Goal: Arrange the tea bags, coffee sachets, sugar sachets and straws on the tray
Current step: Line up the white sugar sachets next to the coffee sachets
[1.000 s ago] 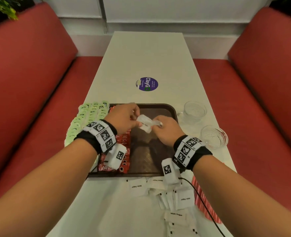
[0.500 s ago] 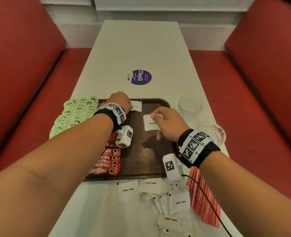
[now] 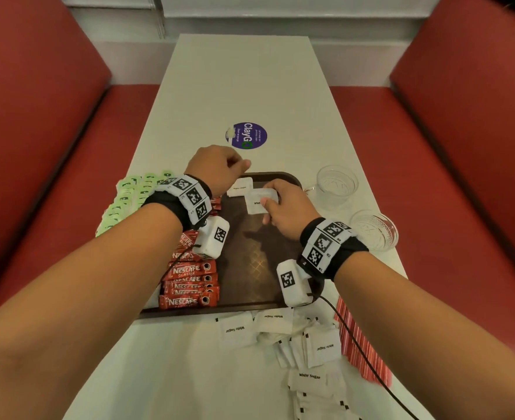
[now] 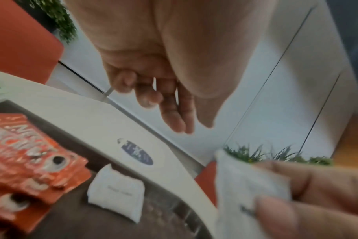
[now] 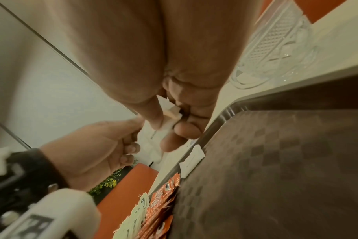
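My right hand pinches a white sugar sachet between thumb and fingers, holding it just above the far end of the brown tray. My left hand hovers over the tray's far left corner, fingers loosely curled and holding nothing, as the left wrist view shows. A second sugar sachet lies flat on the tray floor just beside the held one, under the left hand's knuckles.

The held sachet is a small, soft paper pillow, square, slightly puffed, with black print on its face. The tray is dark plastic with a raised rim and a faint checkered embossing across its floor. Along its left side lie the coffee sachets, long glossy red foil sticks stacked in an overlapping row. To the left of the tray, on the pale smooth table, the tea bags fan out in pale green paper envelopes. More loose sugar sachets lie heaped on the table near the tray's near edge, and the red-and-white striped straws lie just right of that heap. Two clear glass cups with cut patterns stand right of the tray.
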Demonstrator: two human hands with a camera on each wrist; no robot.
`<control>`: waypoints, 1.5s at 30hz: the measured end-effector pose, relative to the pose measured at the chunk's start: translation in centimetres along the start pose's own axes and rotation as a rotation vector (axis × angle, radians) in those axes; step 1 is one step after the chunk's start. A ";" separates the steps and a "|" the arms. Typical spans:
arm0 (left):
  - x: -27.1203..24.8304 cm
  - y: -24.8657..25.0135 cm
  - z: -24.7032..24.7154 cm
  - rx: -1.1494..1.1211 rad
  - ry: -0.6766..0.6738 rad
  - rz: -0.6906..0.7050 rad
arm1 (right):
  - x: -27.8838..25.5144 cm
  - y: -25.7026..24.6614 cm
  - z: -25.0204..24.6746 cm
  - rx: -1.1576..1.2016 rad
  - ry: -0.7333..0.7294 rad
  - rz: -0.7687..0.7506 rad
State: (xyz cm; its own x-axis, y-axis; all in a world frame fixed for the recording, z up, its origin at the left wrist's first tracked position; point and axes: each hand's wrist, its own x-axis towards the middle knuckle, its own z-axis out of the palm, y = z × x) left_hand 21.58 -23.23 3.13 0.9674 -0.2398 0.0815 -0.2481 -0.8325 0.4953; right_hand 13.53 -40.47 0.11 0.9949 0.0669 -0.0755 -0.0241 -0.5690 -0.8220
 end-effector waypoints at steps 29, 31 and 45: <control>3.2 -3.3 3.6 0.348 -0.222 -0.061 | -9.1 -0.3 0.4 -0.622 -0.491 -0.048; 2.4 -2.7 2.7 0.297 -0.160 -0.073 | -9.8 -0.4 0.6 -0.662 -0.481 -0.053; -17.7 2.6 0.2 0.328 -0.424 0.167 | -14.9 -0.8 1.5 -0.825 -0.417 -0.073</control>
State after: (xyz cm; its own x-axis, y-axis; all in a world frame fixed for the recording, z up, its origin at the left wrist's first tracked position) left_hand 3.79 -21.27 2.87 0.8254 -0.5048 -0.2528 -0.4642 -0.8617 0.2050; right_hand -1.41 -39.81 1.07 0.8715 0.3241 -0.3681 0.2738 -0.9442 -0.1830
